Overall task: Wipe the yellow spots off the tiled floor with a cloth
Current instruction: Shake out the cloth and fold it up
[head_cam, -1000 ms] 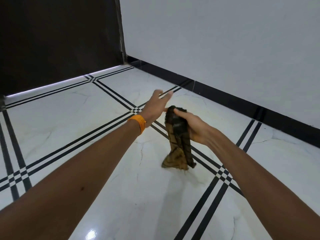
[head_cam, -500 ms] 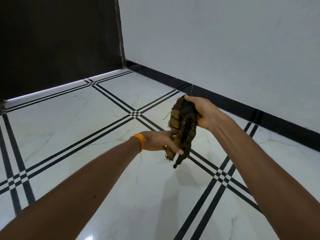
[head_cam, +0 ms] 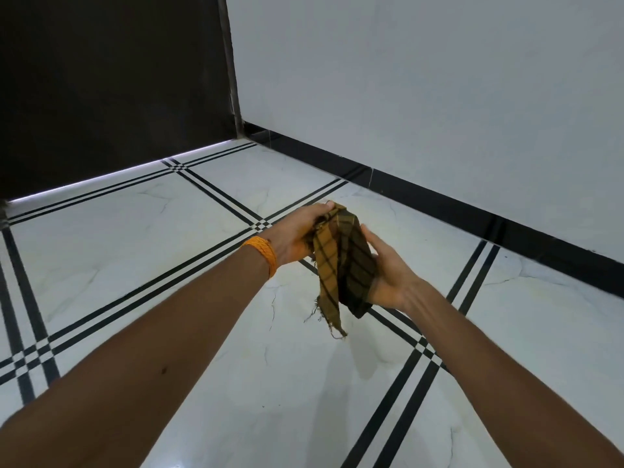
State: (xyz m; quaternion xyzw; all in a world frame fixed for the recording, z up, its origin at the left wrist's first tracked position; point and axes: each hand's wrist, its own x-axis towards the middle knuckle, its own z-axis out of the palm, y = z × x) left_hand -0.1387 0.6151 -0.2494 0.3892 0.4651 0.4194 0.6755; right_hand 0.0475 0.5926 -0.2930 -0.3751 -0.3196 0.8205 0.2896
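Note:
A yellow and dark checked cloth (head_cam: 341,265) hangs in the air above the floor, frayed at its lower end. My left hand (head_cam: 297,236), with an orange band on the wrist, grips the cloth's top edge. My right hand (head_cam: 388,271) lies flat against the cloth's right side, fingers stretched out, supporting it from beneath. The white marble tiled floor (head_cam: 209,265) with black double stripes lies below. A faint yellowish smear (head_cam: 256,352) shows on the tile under the cloth; other spots I cannot make out.
A grey wall (head_cam: 439,96) with a black skirting (head_cam: 422,194) runs along the right. A dark panel (head_cam: 111,82) closes the far left, lit along its base. Both forearms reach in from the bottom corners.
The cloth has passed from my right hand's grip at the top to my left hand, which rose from its lower end. My right hand dropped and flattened against the cloth's side.

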